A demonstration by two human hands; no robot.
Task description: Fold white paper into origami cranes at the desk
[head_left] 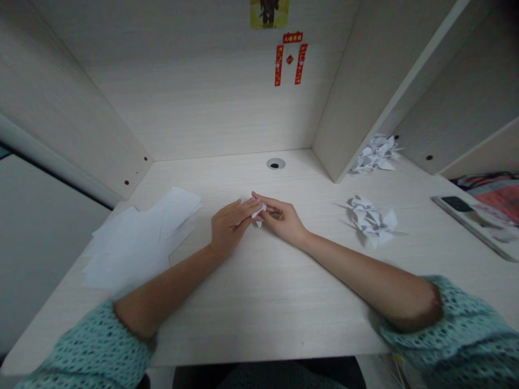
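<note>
My left hand (229, 225) and my right hand (281, 217) meet at the middle of the pale wooden desk (259, 302). Between their fingertips is a small folded piece of white paper (258, 213), mostly hidden by the fingers. Both hands pinch it, the fingers pressed together on it just above the desk top. Both sleeves are teal and pushed up to the elbows.
A loose stack of white paper sheets (138, 240) lies at the left. Folded paper figures (371, 219) sit to the right, with another pile (377, 154) in the shelf behind. A phone (466, 213) lies at far right. A cable hole (275, 163) is at the back.
</note>
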